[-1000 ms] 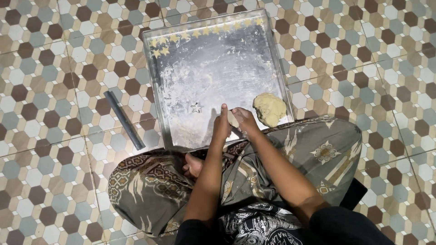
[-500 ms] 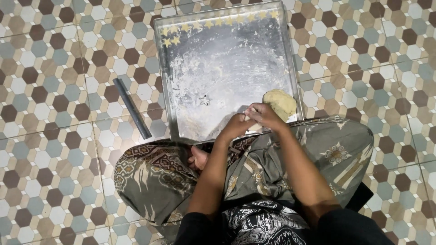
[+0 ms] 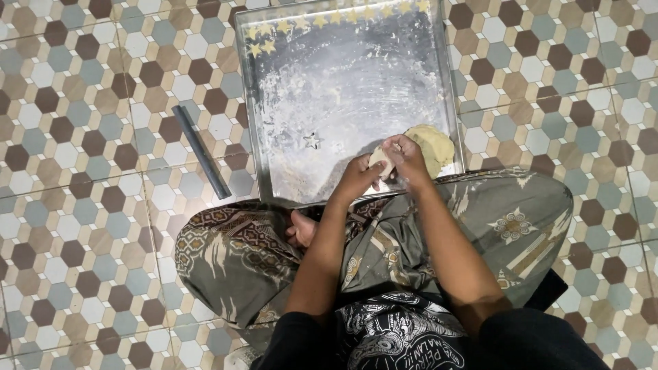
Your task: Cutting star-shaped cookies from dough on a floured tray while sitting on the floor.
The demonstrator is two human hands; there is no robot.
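Seated cross-legged on a floor of hexagonal tiles [image 3: 82,226], grey patterned cloth [image 3: 480,226] over the lap. Both hands brought together at the near right corner of a square metal tray [image 3: 274,195] dusted with flour. Left hand [image 3: 358,179] and right hand [image 3: 406,156] closed from either side on a small piece of pale dough [image 3: 381,162], fingers curled round it, held just above the tray's near edge. Just to the right of the hands, touching the right hand, a larger lump of yellowish dough [image 3: 432,145] lying in the tray's right near corner. Left of the hands, on the floured surface, a small star-shaped cutter [image 3: 312,140]. Along the far rim and down the far left corner, a row of cut star shapes [image 3: 322,20], pale yellow. On the floor left of the tray, well apart from the hands, a dark grey rod [image 3: 201,152] lying slanted. Near the tray's near edge, a bare foot [image 3: 301,229] showing from under the cloth
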